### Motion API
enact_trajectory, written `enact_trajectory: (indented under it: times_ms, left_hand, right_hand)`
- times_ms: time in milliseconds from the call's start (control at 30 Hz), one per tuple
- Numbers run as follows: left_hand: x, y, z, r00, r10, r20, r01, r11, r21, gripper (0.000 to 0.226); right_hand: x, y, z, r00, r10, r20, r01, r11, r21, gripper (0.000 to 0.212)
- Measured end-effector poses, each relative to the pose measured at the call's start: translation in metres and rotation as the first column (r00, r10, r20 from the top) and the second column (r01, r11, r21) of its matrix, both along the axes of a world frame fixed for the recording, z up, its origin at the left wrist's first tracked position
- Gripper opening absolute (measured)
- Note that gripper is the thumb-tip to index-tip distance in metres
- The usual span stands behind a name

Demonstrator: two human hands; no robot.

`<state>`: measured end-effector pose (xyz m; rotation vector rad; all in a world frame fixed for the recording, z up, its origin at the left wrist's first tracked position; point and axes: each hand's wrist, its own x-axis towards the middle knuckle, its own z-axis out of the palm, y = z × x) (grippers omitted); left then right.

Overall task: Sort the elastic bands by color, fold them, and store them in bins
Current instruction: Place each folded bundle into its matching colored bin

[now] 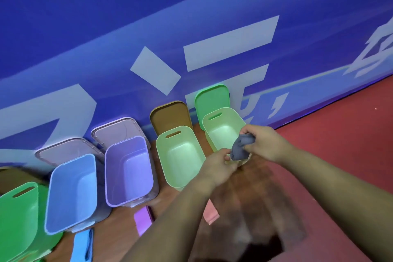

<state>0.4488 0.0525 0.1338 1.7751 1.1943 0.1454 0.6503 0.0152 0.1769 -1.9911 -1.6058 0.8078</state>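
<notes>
A bunched grey elastic band hangs between both hands, just in front of the far-right pale green bin. My right hand grips its upper end. My left hand pinches its lower end. A second pale green bin, a purple bin, a blue bin and a green bin stand in a row to the left. A purple band, a blue band and a pink band lie on the table in front of the bins.
Lids lean against the blue wall behind the bins: a green lid, a brown lid and two pale pink lids. The brown table borders a red floor on the right.
</notes>
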Motion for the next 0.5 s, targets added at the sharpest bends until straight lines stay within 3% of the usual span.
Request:
enact_trajectory:
  times_ms: [300, 500]
  left_hand:
    - [0.0, 0.003, -0.038, 0.997, 0.012, -0.079, -0.012, 1.0, 0.001, 0.06]
    - [0.01, 0.0, -0.053, 0.991, 0.087, -0.098, -0.085, 0.996, 0.03, 0.056]
  right_hand:
    - [0.024, 0.043, -0.031, 0.969, 0.119, 0.215, -0.112, 0.993, -0.044, 0.028]
    - [0.028, 0.086, -0.076, 0.908, 0.342, 0.242, -0.289, 0.93, -0.227, 0.024]
